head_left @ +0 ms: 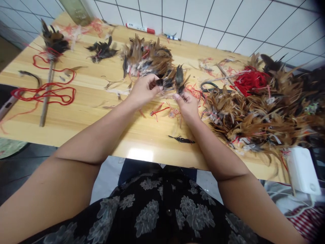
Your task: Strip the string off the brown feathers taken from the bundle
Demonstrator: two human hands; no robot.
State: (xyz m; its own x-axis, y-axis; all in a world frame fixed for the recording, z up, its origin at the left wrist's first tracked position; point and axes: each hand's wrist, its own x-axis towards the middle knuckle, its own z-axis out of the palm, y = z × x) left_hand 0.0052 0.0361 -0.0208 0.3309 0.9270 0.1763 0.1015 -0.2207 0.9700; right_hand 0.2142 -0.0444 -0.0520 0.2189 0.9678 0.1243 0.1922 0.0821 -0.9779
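Dark feathers (166,82) are pinched between the thumb and fingers of a person's left hand (147,88), while a tuft (179,78) is held upright in the narrow grip of the right hand (188,104), the two brought close together above the middle of a wooden counter (96,126). Just behind the left hand, a brown pile (154,59) is heaped; a larger pile (256,117) is spread along the right side, topped toward the back by a bundle of red yarn (251,82). Black loop handles (209,85) are seen between the right hand and that larger pile. At left, a stick (46,95) tipped with dark plumage is crossed by loops of red cord (54,90), and a small dark clump (102,50) is set between it and the brown pile. A single black feather (181,139) is left near the front edge. A red-capped marker (140,28) is placed by the tiled wall (198,18), and a white device (303,170) is stood at the right corner.
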